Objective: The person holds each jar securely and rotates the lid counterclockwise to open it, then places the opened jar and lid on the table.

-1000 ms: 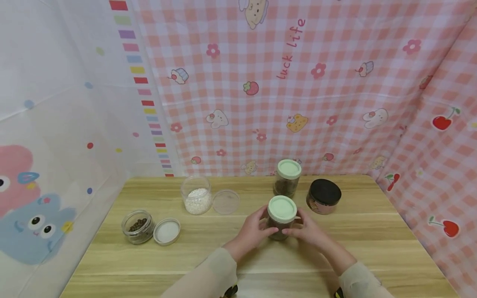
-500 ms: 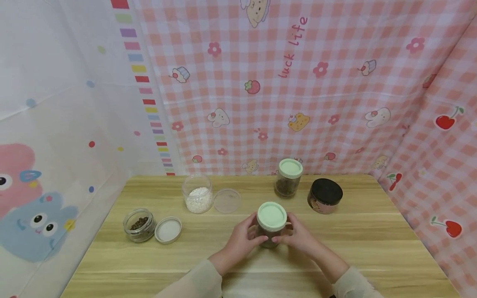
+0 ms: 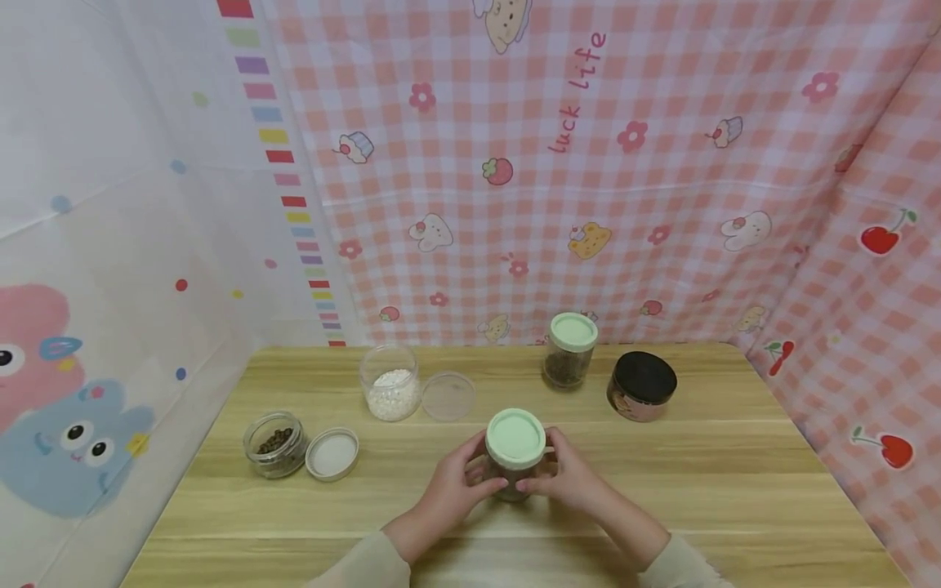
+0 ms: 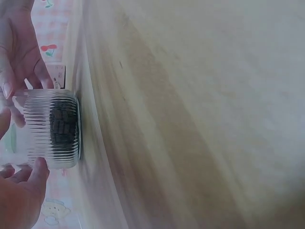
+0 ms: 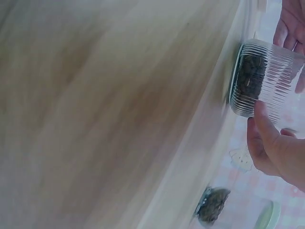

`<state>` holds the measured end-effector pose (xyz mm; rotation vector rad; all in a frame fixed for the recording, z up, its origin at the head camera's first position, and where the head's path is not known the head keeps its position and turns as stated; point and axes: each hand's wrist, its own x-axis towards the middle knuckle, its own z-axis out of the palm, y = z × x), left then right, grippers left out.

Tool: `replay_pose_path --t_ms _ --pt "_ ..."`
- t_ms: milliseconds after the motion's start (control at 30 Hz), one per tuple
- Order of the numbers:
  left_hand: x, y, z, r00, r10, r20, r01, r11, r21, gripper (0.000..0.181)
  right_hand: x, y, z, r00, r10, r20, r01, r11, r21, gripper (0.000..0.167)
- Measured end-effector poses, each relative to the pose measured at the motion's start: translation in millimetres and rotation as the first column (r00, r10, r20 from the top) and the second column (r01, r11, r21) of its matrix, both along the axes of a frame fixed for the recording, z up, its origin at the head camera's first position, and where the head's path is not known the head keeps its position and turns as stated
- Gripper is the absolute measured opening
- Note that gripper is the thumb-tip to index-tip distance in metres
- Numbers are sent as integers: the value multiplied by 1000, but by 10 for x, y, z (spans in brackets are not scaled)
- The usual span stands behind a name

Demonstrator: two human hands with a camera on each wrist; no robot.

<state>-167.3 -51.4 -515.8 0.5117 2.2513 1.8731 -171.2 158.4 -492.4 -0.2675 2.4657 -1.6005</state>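
Observation:
A ribbed clear jar [image 3: 512,471] with a pale green lid [image 3: 516,438] stands upright between both hands, its base at the tabletop. My left hand [image 3: 452,483] grips it from the left and my right hand [image 3: 573,476] from the right, thumbs on the near side. In the left wrist view, small dark pieces [image 4: 64,125] fill the lower part of the jar, with the left hand [image 4: 21,198] below and the right hand [image 4: 21,45] above. The right wrist view shows the right hand [image 5: 276,148] against the ribbed wall [image 5: 274,78].
Behind stand another green-lidded jar [image 3: 568,363] and a black-lidded tub [image 3: 642,387]. To the left are an open jar of white grains [image 3: 393,395] beside a clear lid [image 3: 448,396], and an open jar of brown pieces [image 3: 276,447] beside a whitish lid [image 3: 332,454]. Curtains surround the wooden table [image 3: 706,490].
Both hands have brought the green-lidded jar leftward and nearer to me, away from the second green-lidded jar. The other jars and lids stay where they were.

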Motion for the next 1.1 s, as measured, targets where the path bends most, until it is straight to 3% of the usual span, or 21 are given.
replay_pose_path --t_ms 167,433,667,800,933,1100 --pt "54 -83 5 1000 7 -2 -7 1000 -10 76 39 -58 6 1000 27 -12 -27 1000 14 68" --pt "119 -184 -12 999 8 -44 -10 999 -45 74 88 -135 53 996 82 26 -80 995 -60 70" --pt "142 -229 23 999 -10 -47 6 997 -78 77 85 -127 74 992 124 34 -124 992 3 77" --pt "154 -220 47 995 -1 -97 -9 994 -106 86 86 -99 181 984 176 25 -177 983 52 88" --pt "161 -177 52 987 16 -157 -40 988 -148 94 91 -77 354 978 203 -49 -195 972 130 99" --pt "144 -85 86 990 30 -138 -51 987 -149 99 101 -123 584 959 197 -205 -128 943 307 103"
